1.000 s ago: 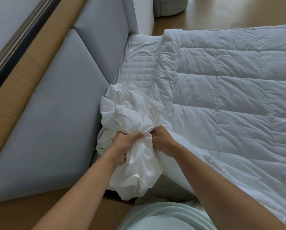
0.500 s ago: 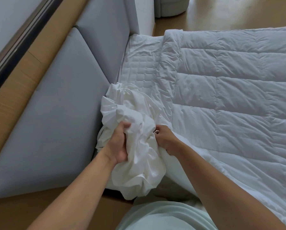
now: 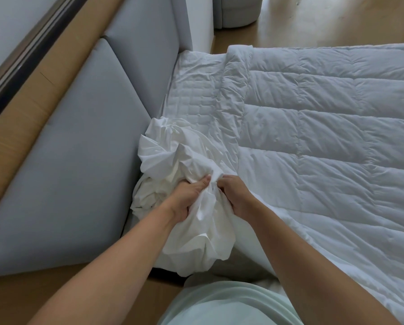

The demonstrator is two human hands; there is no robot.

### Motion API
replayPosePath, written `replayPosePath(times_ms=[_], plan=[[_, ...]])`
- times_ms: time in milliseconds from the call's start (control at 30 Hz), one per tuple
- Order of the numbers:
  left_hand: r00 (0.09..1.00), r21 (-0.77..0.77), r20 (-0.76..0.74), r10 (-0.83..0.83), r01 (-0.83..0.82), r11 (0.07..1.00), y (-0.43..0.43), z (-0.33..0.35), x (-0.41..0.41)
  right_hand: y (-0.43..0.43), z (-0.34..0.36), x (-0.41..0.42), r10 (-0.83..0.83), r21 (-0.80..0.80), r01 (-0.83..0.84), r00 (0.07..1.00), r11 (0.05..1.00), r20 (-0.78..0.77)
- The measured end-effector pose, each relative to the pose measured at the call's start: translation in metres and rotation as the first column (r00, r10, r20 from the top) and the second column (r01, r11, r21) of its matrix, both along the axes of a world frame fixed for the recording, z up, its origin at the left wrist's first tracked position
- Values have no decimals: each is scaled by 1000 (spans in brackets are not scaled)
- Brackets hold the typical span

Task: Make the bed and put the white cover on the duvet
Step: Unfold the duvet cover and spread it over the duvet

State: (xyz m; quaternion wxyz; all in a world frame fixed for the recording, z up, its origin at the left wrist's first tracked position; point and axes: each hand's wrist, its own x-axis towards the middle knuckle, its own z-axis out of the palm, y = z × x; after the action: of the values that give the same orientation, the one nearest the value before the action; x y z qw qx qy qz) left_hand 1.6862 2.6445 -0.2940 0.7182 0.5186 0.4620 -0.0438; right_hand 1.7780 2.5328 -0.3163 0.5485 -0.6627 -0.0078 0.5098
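Quilted white duvet [image 3: 325, 146], puffy stitched channels, lies flat across the bed. Padded grey headboard [image 3: 67, 179], smooth panels, at left. White cover [image 3: 179, 165], thin creased cloth, bunched in a crumpled heap at the duvet's near corner, against the headboard. Left hand [image 3: 188, 195] and right hand [image 3: 237, 195] both clutch its folds, fingers curled.

Cover [image 3: 172, 160] bunched at bed's near-left corner, against headboard [image 3: 79, 160], in front of me. Duvet [image 3: 325, 148] spread to its right, over mattress pad [image 3: 191, 90] beyond.
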Motion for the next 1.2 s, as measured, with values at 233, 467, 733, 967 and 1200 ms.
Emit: replayPosePath(times_ms=[233,467,733,967,1200], plan=[[997,-75,-58,61,-65,995,-6,0,14,-24,24,-53,635,-533,-392,654,749,411],[989,-394,145,17,42,918,-2,-3,2,-13,2,-56,323,-298,-217,869,930,374],[951,-166,83,-299,309,937,19,-10,-27,-44,10,-39,47,-78,-34,984,996,174],[962,431,-142,-231,270,861,-15,-28,-31,-66,2,-36,-67,-20,68,997,997,37],[827,448,-235,-510,558,698,-36,-34,-37,-90,-3,-39,-104,-25,103,994,994,-34]])
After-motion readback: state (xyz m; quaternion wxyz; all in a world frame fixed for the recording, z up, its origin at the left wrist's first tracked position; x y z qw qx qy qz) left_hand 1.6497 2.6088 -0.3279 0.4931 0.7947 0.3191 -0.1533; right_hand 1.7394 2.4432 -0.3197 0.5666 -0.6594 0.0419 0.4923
